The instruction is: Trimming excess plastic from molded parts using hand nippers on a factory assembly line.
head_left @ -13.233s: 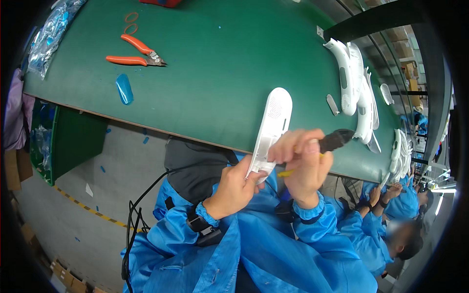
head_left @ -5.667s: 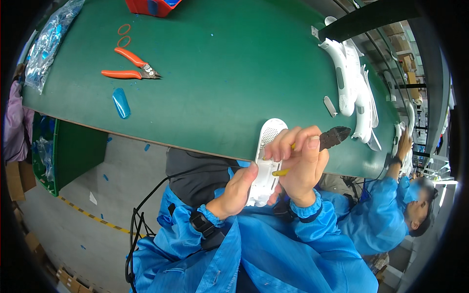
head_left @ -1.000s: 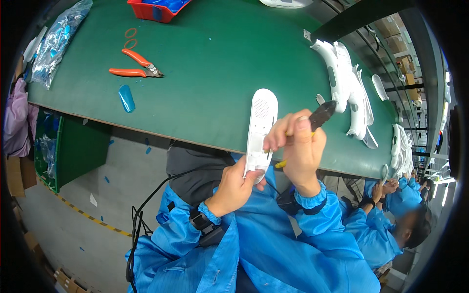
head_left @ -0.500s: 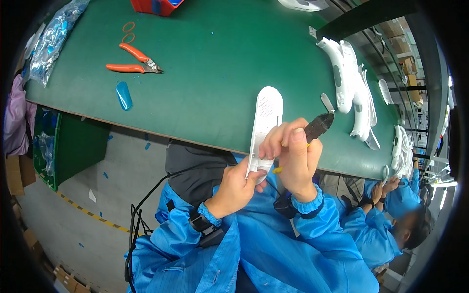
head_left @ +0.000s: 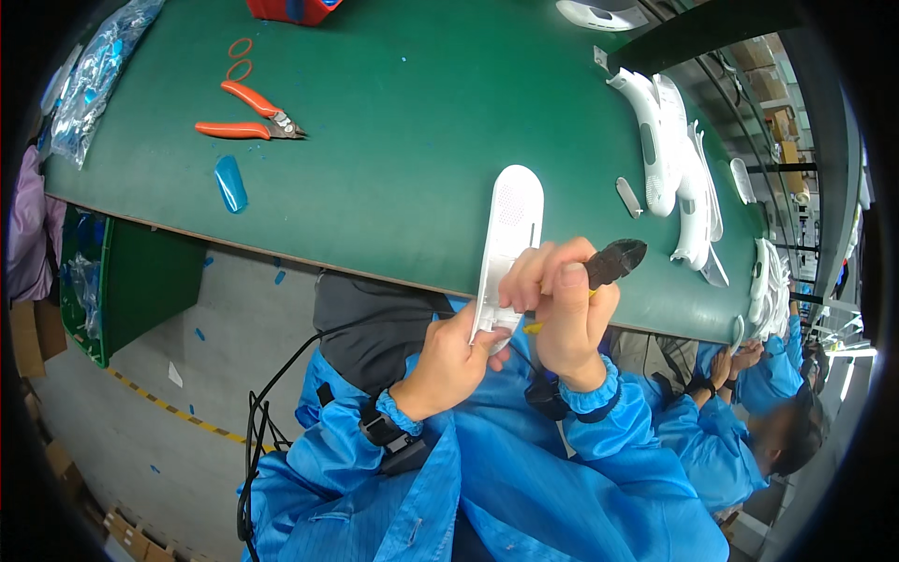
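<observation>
My left hand is closed on the lower end of a long white plastic shell, which stands tilted up with its dotted round end away from me. Close beside it, my right hand grips pliers with a dark head and yellow handles. The pliers' head points up and to the right, away from the shell. Some right fingers lie at the shell's right edge; whether they press on it I cannot tell. A small pale oval piece lies on the table beyond the pliers.
On the green table lie orange-handled cutters, two rubber bands and a blue strip. White shells are heaped at right. A red bin stands at the back, a plastic bag far left. A co-worker sits at right.
The pliers' head has dipped and swung slightly, now apart from the small oval piece in the picture. My hands keep nearly the same place on the shell. The view has shifted a little.
</observation>
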Demonstrator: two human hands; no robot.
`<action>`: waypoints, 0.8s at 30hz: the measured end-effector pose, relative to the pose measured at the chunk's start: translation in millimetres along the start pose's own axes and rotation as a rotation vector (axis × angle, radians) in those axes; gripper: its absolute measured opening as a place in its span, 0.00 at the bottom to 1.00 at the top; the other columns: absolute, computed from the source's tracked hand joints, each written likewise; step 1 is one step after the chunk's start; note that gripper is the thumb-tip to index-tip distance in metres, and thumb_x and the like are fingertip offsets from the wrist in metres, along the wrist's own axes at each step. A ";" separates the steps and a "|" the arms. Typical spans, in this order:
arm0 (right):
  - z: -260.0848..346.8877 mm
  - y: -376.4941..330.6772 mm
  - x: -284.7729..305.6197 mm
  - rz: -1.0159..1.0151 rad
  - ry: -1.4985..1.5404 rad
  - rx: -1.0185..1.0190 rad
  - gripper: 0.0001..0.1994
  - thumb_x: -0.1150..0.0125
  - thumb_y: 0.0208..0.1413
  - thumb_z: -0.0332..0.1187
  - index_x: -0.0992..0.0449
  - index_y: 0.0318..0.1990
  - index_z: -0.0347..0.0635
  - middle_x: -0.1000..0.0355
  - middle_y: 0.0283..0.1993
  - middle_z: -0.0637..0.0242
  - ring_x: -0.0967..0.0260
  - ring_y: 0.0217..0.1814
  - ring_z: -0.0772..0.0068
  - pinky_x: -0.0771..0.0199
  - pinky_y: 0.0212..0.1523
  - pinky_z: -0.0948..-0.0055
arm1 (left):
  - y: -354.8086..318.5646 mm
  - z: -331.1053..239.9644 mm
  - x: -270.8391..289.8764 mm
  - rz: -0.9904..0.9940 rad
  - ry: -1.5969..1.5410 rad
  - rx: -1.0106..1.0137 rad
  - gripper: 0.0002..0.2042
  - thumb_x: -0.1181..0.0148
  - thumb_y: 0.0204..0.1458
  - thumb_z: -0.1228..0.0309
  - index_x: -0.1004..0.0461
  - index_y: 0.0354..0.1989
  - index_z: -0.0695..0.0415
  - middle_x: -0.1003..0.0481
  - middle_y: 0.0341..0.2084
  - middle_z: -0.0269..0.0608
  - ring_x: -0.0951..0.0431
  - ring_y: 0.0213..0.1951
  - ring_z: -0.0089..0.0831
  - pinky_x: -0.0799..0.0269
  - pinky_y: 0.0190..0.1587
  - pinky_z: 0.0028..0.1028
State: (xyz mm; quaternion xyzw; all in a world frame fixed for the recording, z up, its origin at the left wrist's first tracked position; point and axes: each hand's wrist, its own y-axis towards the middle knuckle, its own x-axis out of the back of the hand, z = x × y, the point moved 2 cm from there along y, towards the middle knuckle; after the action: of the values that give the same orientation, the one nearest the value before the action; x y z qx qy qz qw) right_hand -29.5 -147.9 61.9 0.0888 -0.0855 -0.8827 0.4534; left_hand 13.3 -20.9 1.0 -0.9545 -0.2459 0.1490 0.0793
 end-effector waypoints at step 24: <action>7.0 -0.6 -5.6 -0.165 0.055 -0.003 0.14 0.58 0.69 0.36 0.39 0.32 0.37 0.36 0.23 0.60 0.36 0.24 0.71 0.28 0.29 0.68 | 2.2 6.5 7.1 0.180 -0.288 0.039 0.10 0.49 0.62 0.75 0.31 0.49 0.66 0.22 0.29 0.41 0.20 0.34 0.28 0.25 0.41 0.28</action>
State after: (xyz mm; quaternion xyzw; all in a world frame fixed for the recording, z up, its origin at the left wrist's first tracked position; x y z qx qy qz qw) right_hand -28.4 -142.5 69.0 0.1191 -0.0643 -0.9144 0.3816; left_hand 18.1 -18.8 -7.4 -0.9397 -0.1655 0.2955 0.0481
